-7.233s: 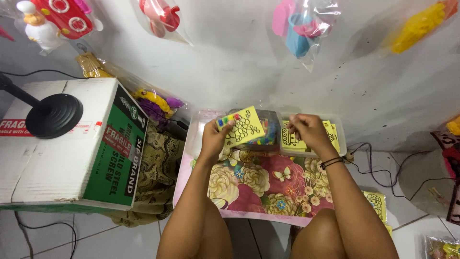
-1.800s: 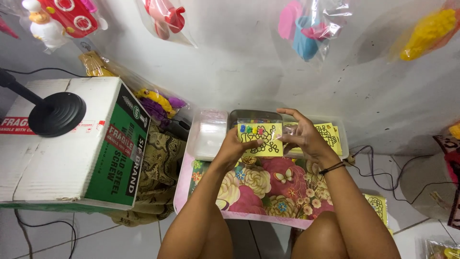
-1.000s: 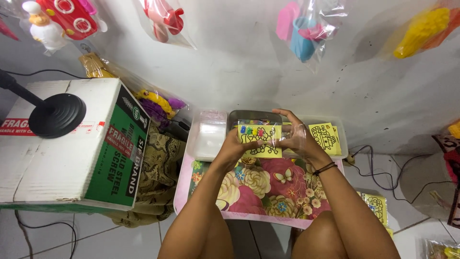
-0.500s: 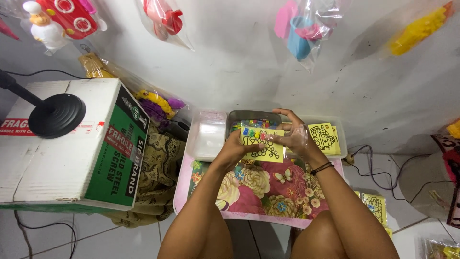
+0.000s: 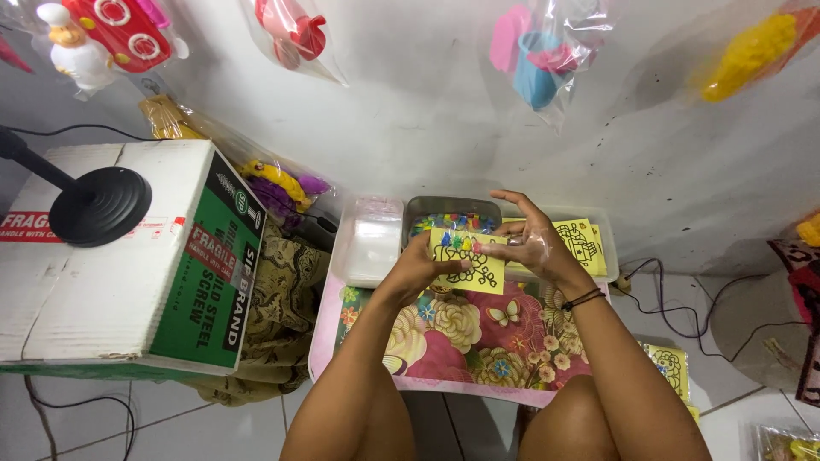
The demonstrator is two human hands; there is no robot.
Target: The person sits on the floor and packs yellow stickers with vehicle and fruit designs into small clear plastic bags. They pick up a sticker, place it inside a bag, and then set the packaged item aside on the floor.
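The left hand [image 5: 418, 269] pinches the left edge of a yellow card [image 5: 465, 260] printed with a black outline drawing and dotted with small coloured pieces. The right hand [image 5: 534, 243] touches the card's right edge with its fingers [image 5: 519, 205] loosely spread; whether it grips is unclear. Just beyond the card lies a grey tray [image 5: 453, 207] of coloured beads, and beneath the hands a floral board [image 5: 478, 341].

Yellow card [image 5: 468, 266] with black line drawing and coloured dots; floral pink, red and cream tabletop [image 5: 478, 341]; green and white cardboard box [image 5: 128, 256]; black round lamp base [image 5: 100, 205].
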